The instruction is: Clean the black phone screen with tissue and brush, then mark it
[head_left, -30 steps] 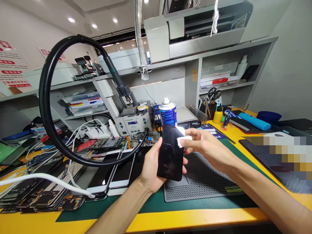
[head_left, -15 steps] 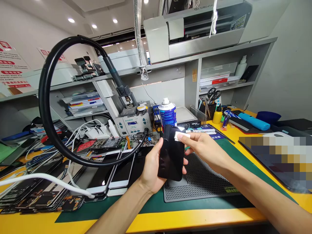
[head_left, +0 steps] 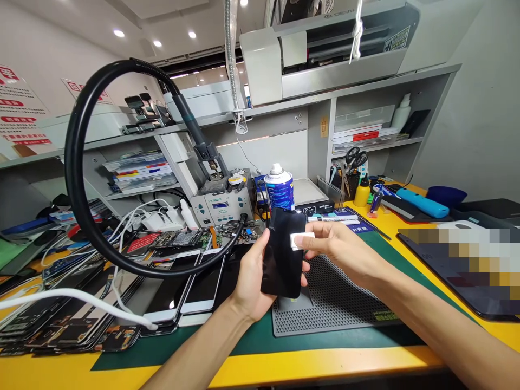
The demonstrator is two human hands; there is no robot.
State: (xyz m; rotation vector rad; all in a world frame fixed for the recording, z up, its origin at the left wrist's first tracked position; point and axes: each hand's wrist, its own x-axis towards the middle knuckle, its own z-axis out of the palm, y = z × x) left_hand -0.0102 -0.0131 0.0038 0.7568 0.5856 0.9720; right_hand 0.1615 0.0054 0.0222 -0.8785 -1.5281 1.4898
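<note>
A glossy black smartphone [head_left: 280, 265] is held tilted above the bench, its dark screen side toward me. My left hand [head_left: 252, 276] wraps round it from the left, thumb along the near edge and fingertips showing past the right edge. Between the thumb and fingers of my right hand [head_left: 333, 244] is a small white wipe [head_left: 300, 240], pressed against the right part of the phone's face. Whether it is cloth or paper I cannot tell. Below the phone lies a grey perforated mat [head_left: 341, 303] on a green work mat [head_left: 252, 346].
Phones and loose screens [head_left: 69, 325] pile up on the left, crossed by white cables. A thick black hose [head_left: 71, 162] loops from the hot-air station [head_left: 223, 206]. Behind the phone stands a blue spray can [head_left: 280, 189]. A large dark tablet-like device [head_left: 442, 271] lies right.
My right hand has moved the white wipe slightly down the phone's face. The phone has shifted a little up and left in my left hand.
</note>
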